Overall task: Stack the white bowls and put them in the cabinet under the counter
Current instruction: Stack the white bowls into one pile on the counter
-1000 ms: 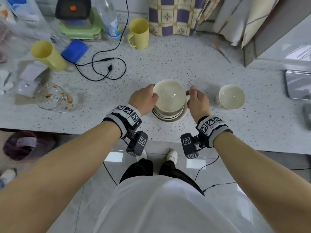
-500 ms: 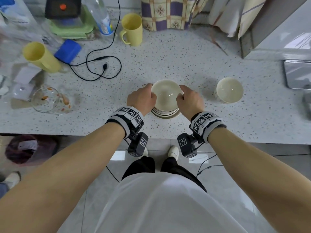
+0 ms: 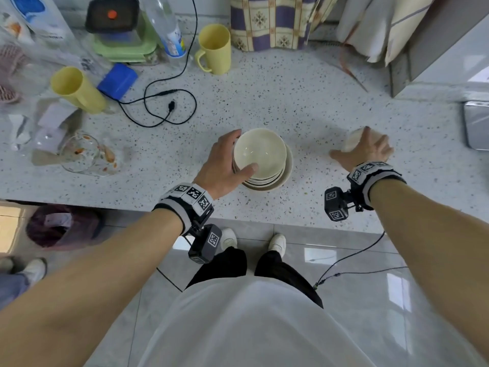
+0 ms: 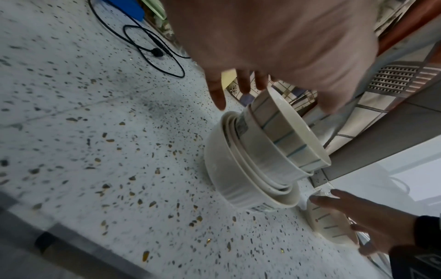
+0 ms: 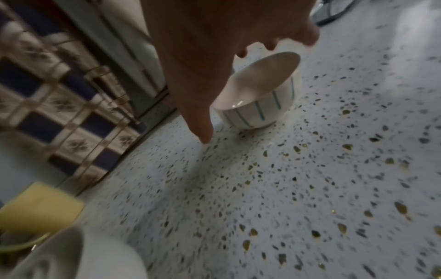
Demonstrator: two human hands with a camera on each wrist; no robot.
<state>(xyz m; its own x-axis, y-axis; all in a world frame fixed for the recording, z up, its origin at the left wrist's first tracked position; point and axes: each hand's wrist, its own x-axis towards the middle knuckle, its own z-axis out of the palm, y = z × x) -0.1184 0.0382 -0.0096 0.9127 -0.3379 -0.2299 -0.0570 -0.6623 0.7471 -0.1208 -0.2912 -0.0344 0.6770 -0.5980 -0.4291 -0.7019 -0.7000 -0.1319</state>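
A stack of several white bowls point(image 3: 260, 154) point(image 4: 262, 151) stands on the speckled counter point(image 3: 304, 102) near its front edge. My left hand point(image 3: 243, 151) point(image 4: 286, 98) holds the top of the stack, thumb on the near rim and fingers round the far left side. One more white bowl with blue stripes point(image 3: 350, 140) point(image 5: 262, 90) point(image 4: 329, 226) stands alone to the right. My right hand point(image 3: 362, 145) point(image 5: 238, 94) is spread over it, fingers above the far rim and thumb pointing down beside it; it mostly hides the bowl in the head view.
Two yellow mugs point(image 3: 214, 49) point(image 3: 76, 88), a blue box point(image 3: 117, 80), a looped black cable point(image 3: 158, 102) and a glass bowl point(image 3: 84, 152) fill the back and left. A checked cloth point(image 3: 270, 22) hangs behind. A metal item point(image 3: 476, 125) sits far right.
My right hand has left the stack and moved right, over the lone striped bowl. The left hand stays on the stack.
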